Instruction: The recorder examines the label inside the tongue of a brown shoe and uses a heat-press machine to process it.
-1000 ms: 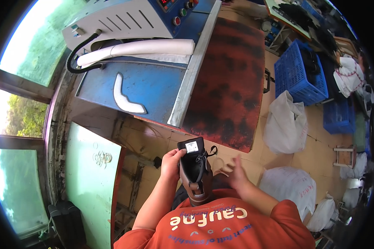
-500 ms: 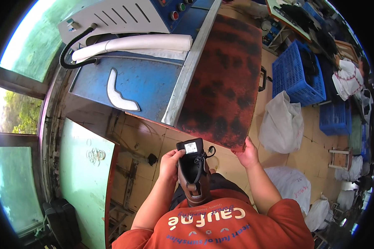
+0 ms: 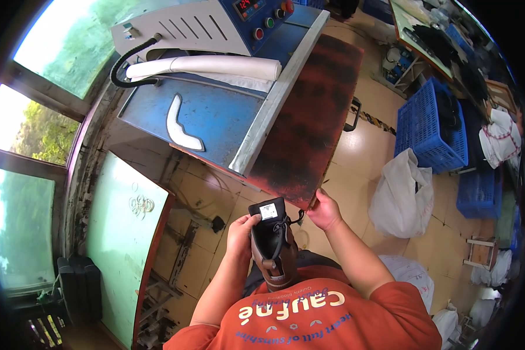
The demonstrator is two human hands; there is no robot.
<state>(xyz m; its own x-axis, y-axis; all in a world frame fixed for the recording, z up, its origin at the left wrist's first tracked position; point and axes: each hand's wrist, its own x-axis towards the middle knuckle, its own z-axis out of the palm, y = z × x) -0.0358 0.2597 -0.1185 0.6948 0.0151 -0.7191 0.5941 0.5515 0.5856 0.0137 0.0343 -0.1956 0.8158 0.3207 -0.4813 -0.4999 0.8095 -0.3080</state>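
A brown boot point(image 3: 276, 248) with a black tongue and a white label stands upright in front of my chest. My left hand point(image 3: 241, 231) grips its upper from the left. My right hand point(image 3: 325, 210) is off the boot, its fingers on the near corner of a dark red, black-mottled board point(image 3: 312, 119). The board lies along the right side of a blue worktable point(image 3: 216, 119).
A grey machine point(image 3: 201, 26) with a black hose, a white roll point(image 3: 207, 67) and a white curved piece point(image 3: 181, 125) sit on the blue table. Blue crates point(image 3: 429, 125) and white bags point(image 3: 399, 195) stand on the floor at right. A green panel point(image 3: 119, 239) is at left.
My right hand left the boot's side and reached out to the corner of the red board. My left hand kept hold of the boot.
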